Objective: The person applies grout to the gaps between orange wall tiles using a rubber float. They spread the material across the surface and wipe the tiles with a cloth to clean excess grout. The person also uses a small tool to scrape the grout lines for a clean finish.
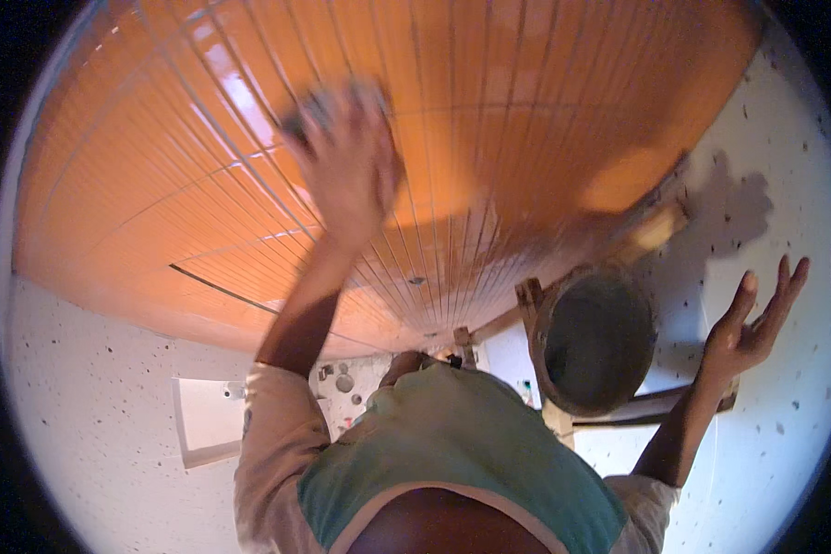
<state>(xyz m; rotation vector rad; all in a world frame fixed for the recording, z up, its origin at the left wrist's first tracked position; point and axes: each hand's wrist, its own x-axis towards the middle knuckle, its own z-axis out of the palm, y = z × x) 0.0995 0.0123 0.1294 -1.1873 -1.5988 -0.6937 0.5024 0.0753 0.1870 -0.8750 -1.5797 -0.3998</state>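
From the head view I record the left hand (346,166) raised against the orange tiled wall (545,102), fingers closed over a grey pad or sponge (316,109) pressed flat to the tile. The hand is blurred, so I cannot tell the grip exactly, but the pad shows above the knuckles and touches the wall. The right hand (752,319) is held well apart from the wall, fingers spread wide, holding nothing, over the white speckled floor (83,415).

My judgement on progress: the work on the wall is underway, not finished. The tiles to the left of the pad carry a bright sheen; those right of it look duller and hazier — though motion blur may account for some of that.

A round grey bucket (593,343) sits below on a wooden frame (651,404), near the right forearm — contents not discernible.
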